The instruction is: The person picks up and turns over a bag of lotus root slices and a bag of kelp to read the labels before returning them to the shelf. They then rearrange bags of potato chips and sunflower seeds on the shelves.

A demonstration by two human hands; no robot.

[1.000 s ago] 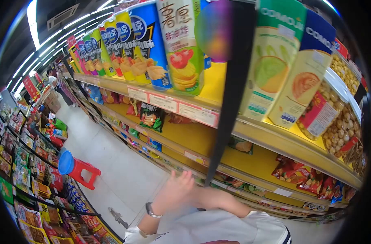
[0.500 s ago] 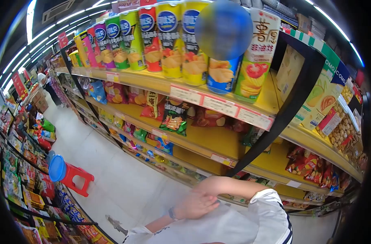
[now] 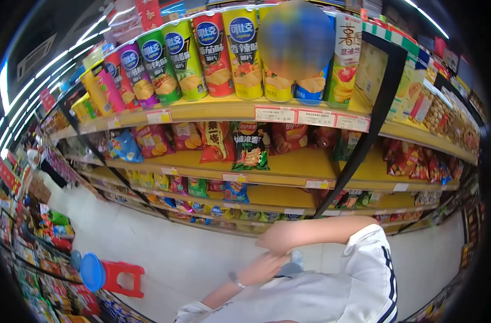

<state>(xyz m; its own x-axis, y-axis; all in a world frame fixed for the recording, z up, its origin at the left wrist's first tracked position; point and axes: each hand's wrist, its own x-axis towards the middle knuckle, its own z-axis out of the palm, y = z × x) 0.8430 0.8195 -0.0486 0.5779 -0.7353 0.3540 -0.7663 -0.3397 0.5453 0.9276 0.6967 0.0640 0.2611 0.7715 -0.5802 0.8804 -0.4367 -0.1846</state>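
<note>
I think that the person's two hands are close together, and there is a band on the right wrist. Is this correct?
Not quite: the head view shows the band on the left wrist. The left hand and right hand are indeed close together.

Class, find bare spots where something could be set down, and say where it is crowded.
Second shelf: bare front between the black-green bag and the black post. Third shelf: bare between the blue bag and that post. Floor: between the red stool and shelving. Crowded: top shelf, canisters side by side.
</note>
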